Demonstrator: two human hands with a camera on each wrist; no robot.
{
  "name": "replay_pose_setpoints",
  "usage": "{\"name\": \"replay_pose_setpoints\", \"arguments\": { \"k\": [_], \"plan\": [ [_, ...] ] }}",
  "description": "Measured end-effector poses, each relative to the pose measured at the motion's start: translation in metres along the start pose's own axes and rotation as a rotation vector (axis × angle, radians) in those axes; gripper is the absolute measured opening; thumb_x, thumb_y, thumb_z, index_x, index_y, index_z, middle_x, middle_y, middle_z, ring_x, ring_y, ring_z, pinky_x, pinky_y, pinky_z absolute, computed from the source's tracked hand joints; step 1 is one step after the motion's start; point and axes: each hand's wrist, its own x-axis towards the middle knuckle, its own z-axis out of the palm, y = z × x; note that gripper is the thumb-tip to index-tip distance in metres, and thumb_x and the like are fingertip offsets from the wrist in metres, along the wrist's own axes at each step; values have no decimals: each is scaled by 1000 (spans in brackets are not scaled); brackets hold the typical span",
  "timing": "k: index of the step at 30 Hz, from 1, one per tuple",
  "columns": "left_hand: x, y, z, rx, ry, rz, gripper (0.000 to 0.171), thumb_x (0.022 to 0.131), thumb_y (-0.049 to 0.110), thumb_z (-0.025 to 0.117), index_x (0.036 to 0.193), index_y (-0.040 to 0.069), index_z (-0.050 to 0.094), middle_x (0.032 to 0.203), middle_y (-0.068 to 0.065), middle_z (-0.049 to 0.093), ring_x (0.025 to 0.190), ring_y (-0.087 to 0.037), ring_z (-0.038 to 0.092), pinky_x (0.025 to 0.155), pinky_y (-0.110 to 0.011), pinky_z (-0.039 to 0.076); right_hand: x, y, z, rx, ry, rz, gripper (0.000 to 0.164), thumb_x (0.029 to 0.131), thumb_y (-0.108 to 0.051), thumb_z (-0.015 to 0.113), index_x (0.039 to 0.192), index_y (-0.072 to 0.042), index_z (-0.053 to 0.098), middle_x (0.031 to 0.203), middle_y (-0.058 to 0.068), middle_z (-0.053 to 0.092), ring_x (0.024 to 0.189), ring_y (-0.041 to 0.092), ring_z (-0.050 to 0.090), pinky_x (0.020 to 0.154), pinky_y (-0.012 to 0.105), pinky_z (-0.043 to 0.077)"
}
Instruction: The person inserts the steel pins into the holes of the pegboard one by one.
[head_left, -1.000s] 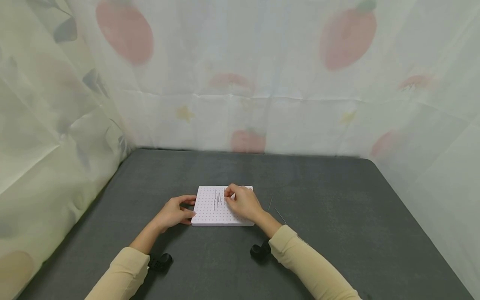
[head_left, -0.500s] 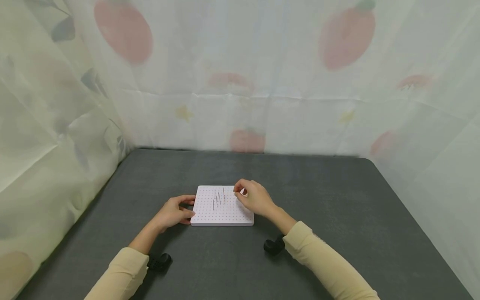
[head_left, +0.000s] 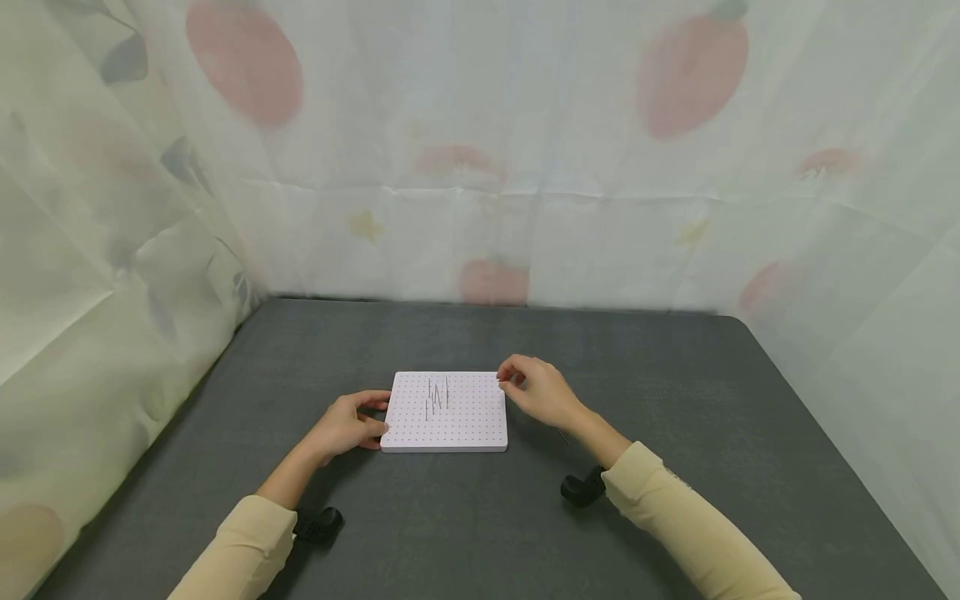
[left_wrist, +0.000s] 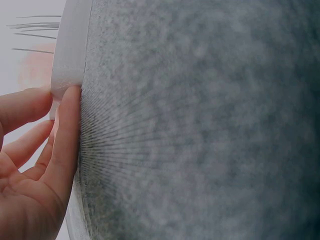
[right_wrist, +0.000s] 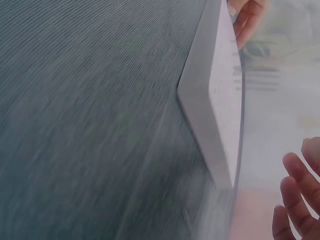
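My left hand [head_left: 347, 427] holds the left edge of a white pegboard [head_left: 472, 417] dotted with small holes. In the left wrist view, the fingers [left_wrist: 65, 145] lie against the board's side wall [left_wrist: 72, 45]. Several thin dark metal pins [head_left: 447, 392] stand in the board left of its middle, some leaning; their lower ends meet its top. Just past the board's far right corner hovers my right hand [head_left: 543, 392], fingers loosely bent. The right wrist view shows its fingers [right_wrist: 297, 200] apart with nothing between them.
Another thin pin [head_left: 562, 435] lies on the dark grey table [head_left: 675, 392], partly hidden by my right wrist. A black wrist camera [head_left: 582, 487] hangs below each forearm. Beyond the table's far edge hangs a white curtain [head_left: 585, 250] printed with fruit.
My right hand has drawn away from the pins, moving right across the board and past its right edge. The pins remain standing. My left hand stays at the board's left edge.
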Motion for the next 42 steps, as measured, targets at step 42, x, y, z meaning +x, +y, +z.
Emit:
{"name": "replay_pose_setpoints", "arguments": {
  "k": [42],
  "plan": [
    [1,-1,0,4,-9,-11,58,81,-2,65,134,1,44,123,-22,48,82,-19,63,62,-35,57,-64,56,-13,-18,-100,171,11,83,-19,67,88,-12,60,73,-7,55,60,4,46,55,21,40]
  ]
}}
